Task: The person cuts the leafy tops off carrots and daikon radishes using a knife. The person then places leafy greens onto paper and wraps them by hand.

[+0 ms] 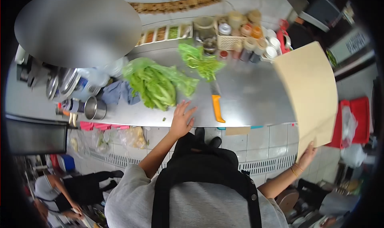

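My left hand (182, 119) lies with fingers spread at the front edge of the steel counter (252, 96), just below a large head of lettuce (154, 84) in clear plastic. In my right hand (307, 156) is the lower end of a large cream-coloured board (312, 96), which stands tilted over the counter's right end. A knife (217, 108) with an orange handle lies between the hands, its handle towards me. Its blade tip reaches a bunch of leafy greens (204, 64). The fingers behind the board are hidden.
A metal cup (95, 108) and a blue cloth (118, 92) sit at the left. Behind are ingredient trays (160, 34) and a basket (230, 42) with bottles. Red crates (360, 120) stand at the right. Another person (72, 188) is at lower left.
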The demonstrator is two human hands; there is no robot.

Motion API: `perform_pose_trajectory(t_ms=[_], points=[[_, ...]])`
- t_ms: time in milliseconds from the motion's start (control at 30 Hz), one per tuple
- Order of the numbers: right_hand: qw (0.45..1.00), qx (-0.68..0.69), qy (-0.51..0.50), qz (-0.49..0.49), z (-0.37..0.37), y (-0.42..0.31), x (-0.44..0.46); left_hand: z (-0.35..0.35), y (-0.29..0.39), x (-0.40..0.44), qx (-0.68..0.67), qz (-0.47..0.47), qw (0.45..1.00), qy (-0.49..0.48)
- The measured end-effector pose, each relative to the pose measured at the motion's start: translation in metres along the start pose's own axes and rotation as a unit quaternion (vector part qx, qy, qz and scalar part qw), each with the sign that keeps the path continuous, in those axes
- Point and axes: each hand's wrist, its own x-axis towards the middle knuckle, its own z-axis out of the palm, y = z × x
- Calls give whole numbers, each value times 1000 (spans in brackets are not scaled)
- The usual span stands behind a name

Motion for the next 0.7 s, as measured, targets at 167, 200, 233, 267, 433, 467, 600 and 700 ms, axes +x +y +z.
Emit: perform_pose_trajectory(t_ms=[167, 200, 233, 267, 433, 467, 600, 700], points=[[994, -54, 55, 81, 72, 142, -17, -32, -50, -14, 31, -121, 973, 195], [995, -34, 68, 63, 84, 172, -24, -36, -59, -13, 31, -127, 971, 199], [989, -62, 110, 82, 95, 196, -33, -39, -67, -13, 36, -133, 968, 209], [983, -78, 106, 129, 92, 222, -38, -42, -74, -13, 41, -137, 965, 219], [961, -185, 102, 180, 121, 228, -60, -51, -85, -12, 37, -134, 968, 210], [961, -187, 98, 179, 117, 226, -53, -51, -86, -13, 24, -141, 966, 215], [774, -604, 148, -120, 156, 172, -64, -45, -91, -29, 27, -212, 937, 277], [884, -387, -148, -219, 248, 166, -110, -20, -106, -40, -185, -381, 831, 361]])
